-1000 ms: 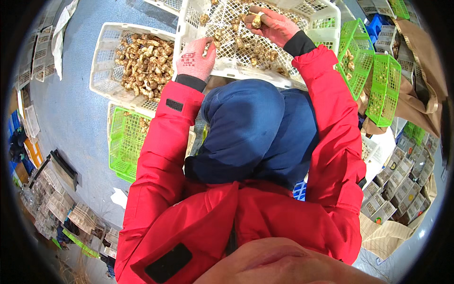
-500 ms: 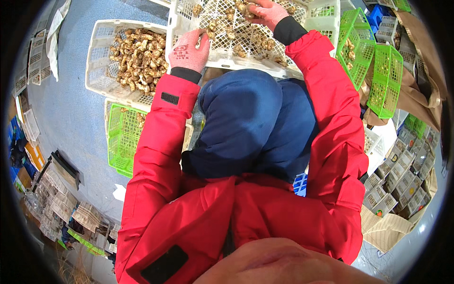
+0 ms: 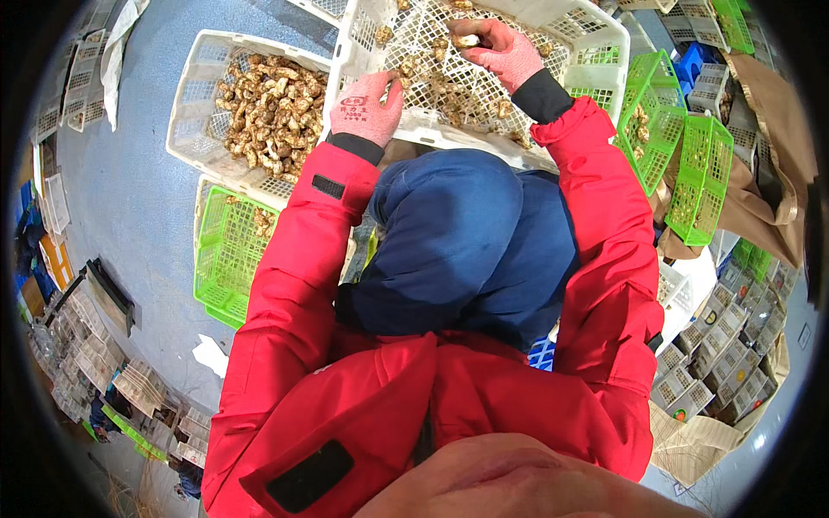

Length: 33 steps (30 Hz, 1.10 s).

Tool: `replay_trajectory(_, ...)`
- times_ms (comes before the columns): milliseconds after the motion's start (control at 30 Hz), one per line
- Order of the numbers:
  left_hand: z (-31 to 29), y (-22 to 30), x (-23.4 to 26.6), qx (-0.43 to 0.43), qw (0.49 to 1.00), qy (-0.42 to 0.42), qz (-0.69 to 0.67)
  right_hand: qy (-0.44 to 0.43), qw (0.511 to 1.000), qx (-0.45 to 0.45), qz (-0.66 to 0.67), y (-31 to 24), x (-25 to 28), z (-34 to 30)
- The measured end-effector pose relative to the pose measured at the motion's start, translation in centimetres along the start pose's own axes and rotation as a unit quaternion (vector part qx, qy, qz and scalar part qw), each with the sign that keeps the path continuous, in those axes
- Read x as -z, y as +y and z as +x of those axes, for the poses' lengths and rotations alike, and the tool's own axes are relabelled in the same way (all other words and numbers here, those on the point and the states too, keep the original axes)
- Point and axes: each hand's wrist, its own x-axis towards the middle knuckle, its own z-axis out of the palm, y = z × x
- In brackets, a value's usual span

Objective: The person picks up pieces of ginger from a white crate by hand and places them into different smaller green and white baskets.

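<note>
In front of me a white plastic crate (image 3: 421,129) holds scattered brown-and-cream mushrooms (image 3: 504,109) and dark crumbs of soil on its latticed floor. My right hand (image 3: 508,57), in a pink glove, is closed on a mushroom (image 3: 466,41) with a pale end, held above the crate. My left hand (image 3: 367,110), also in a pink glove with red print on its back, is over the crate's near left corner. Its fingers are curled together; whatever they hold, if anything, is hidden. Left of it, a second white crate (image 3: 195,95) holds a heap of similar mushrooms (image 3: 272,116).
A green basket (image 3: 226,259) with a few mushrooms stands below the left crate. To the right are a green basket (image 3: 654,112) with several mushrooms and another green basket (image 3: 701,177). Brown cloth (image 3: 768,129) and stacked crates (image 3: 725,337) lie farther right.
My right hand has drawn back slightly toward me, and the mushroom's pale end now shows. My left hand keeps its curled pose. The whole view has shifted a little.
</note>
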Motion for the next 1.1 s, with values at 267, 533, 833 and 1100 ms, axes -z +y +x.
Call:
replay_trajectory(267, 0.8, 0.6, 0.6, 0.000, 0.996, -0.045, -0.083, -0.026, 0.983, -0.054, -0.175, -0.1, -0.7, 0.1)
replay_trajectory(533, 2.6, 1.2, 5.1, 0.165, 0.804, -0.120, -0.559, 0.067, 0.947, -0.087, -0.302, -1.3, 1.4, -0.4)
replay_trajectory(833, 2.0, -6.9, 8.6, 0.129, 0.934, 0.153, -0.294, -0.101, 0.668, -0.328, -0.660, 7.4, 5.3, -4.8)
replay_trajectory(1100, 1.5, 4.6, 2.9, 0.199, 0.744, -0.299, -0.563, -0.015, 0.981, -0.165, 0.104, 0.2, 1.0, -1.8)
